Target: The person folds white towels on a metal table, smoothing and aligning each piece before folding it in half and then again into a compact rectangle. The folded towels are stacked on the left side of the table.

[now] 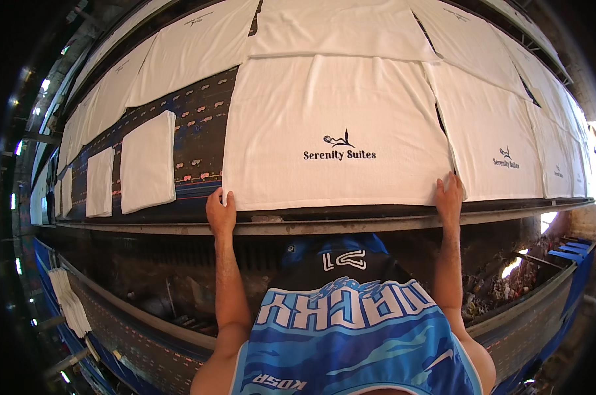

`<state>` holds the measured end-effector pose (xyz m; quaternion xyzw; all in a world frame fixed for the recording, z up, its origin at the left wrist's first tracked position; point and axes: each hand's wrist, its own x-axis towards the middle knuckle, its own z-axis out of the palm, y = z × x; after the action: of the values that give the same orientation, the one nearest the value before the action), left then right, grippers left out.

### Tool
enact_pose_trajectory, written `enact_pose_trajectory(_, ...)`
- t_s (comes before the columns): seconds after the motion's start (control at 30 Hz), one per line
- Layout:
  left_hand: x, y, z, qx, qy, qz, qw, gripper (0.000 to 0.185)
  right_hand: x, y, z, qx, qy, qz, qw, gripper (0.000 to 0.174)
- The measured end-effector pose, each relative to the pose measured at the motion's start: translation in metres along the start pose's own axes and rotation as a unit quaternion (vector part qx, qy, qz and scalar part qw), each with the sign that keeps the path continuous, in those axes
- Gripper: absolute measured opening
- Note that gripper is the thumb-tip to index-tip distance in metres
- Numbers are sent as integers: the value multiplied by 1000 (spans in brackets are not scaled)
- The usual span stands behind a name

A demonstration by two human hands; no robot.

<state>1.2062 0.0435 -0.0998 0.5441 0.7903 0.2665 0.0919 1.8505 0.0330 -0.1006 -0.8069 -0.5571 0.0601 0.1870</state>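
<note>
A white cloth (pixel 337 108), which looks like a towel and bears a dark printed logo with writing, lies spread flat before me on a long, dark, stained table (pixel 202 126). At its near left corner, my left hand (pixel 221 210) grips the edge between thumb and fingers. My right hand (pixel 449 197) holds the near right corner the same way, close to the neighbouring white cloth (pixel 490 128). The front hem runs fairly straight between both hands. Slight creases cross the upper part, and its far edge meets another spread cloth (pixel 337 29).
Left of me, a folded white cloth stack (pixel 148 163) and a smaller one (pixel 99 182) lie on the table. A metal rail (pixel 327 226) borders its front. Behind me runs another long table (pixel 145 340) with folded white cloths (pixel 70 301). Debris (pixel 500 286) lies below at right.
</note>
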Motion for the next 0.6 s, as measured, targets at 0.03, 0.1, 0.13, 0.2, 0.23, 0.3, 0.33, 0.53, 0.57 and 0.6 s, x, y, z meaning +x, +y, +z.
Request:
enact_pose_trajectory(0.03,1,-4,2,-8,-10,-18,1000,40,0,1,-6,-8,-14,26,1000,54)
enact_pose_trajectory(0.1,7,-8,3,-14,-31,-54,998,39,-1,5,-13,-19,-30,62,997,53)
enact_pose_trajectory(0.13,11,-7,4,-18,-42,-69,997,39,-2,7,-15,-22,-32,72,997,53)
enact_pose_trajectory(0.2,16,-11,3,-68,-91,-137,984,38,-3,15,-16,-14,-38,93,995,53)
enact_pose_trajectory(0.23,18,-15,1,-92,-116,-170,974,38,-3,21,-17,-3,-41,104,994,52)
enact_pose_trajectory(0.3,18,-22,-1,-114,-133,-172,969,35,-4,34,-20,17,-53,122,991,51)
enact_pose_trajectory(0.33,19,-25,-3,-156,-151,-194,957,34,-2,40,-21,25,-61,129,989,50)
enact_pose_trajectory(0.53,22,-32,-15,-218,-209,-200,932,34,-5,12,-47,148,-70,184,969,46)
enact_pose_trajectory(0.57,22,-33,-18,-223,-212,-195,931,36,-5,7,-50,162,-74,209,962,45)
enact_pose_trajectory(0.6,23,-28,-21,-230,-217,-188,930,38,-8,10,-52,188,-60,212,957,43)
